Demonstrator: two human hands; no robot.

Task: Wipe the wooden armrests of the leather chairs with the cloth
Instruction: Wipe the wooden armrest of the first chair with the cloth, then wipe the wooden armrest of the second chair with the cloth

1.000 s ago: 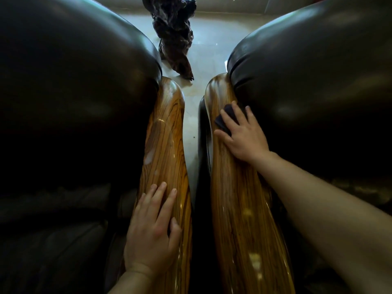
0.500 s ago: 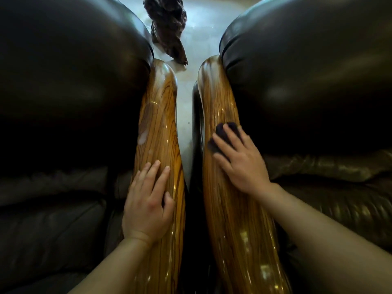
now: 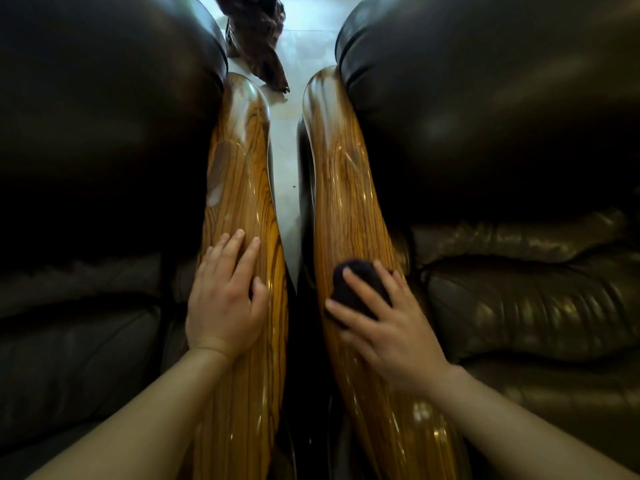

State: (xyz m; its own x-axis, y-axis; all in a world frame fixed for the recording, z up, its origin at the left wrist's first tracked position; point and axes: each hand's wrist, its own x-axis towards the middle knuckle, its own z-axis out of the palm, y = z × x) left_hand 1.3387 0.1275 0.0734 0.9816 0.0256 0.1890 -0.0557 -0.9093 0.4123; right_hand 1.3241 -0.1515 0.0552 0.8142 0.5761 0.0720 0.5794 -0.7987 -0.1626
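I have the right hand (image 3: pixel 391 327) flat on the right armrest (image 3: pixel 343 188), fingers (image 3: pixel 360 282) spread over the cloth (image 3: pixel 353 289), which sits bunched and dark under the palm about halfway along the wood, pressed against its top face. The left hand (image 3: pixel 225 299) lies on the left armrest (image 3: pixel 242 188), fingers loosely together and laid flat on the grain, thumb tucked against the inner edge; it holds nothing and looks to me like a brace only. Judging how far I am: the right armrest shines evenly from its rounded far tip down to the cloth, with no obvious smears I can pick out, so I take that stretch as likely wiped, though gloss alone does not prove it. The part nearer me, below my hand, glints with highlights and I cannot tell if it has been covered. The left armrest is another matter: a pale, hazy patch (image 3: pixel 216 195) sits on its outer side above my fingers, with a dull area just beyond it, so I judge that one not yet cleaned. The dark leather chairs (image 3: pixel 104 116) flank both armrests, and a strip of pale floor (image 3: pixel 284 161) runs between them. Left to do, as I read it: finish the near end on the right, then carry the cloth across to the left.
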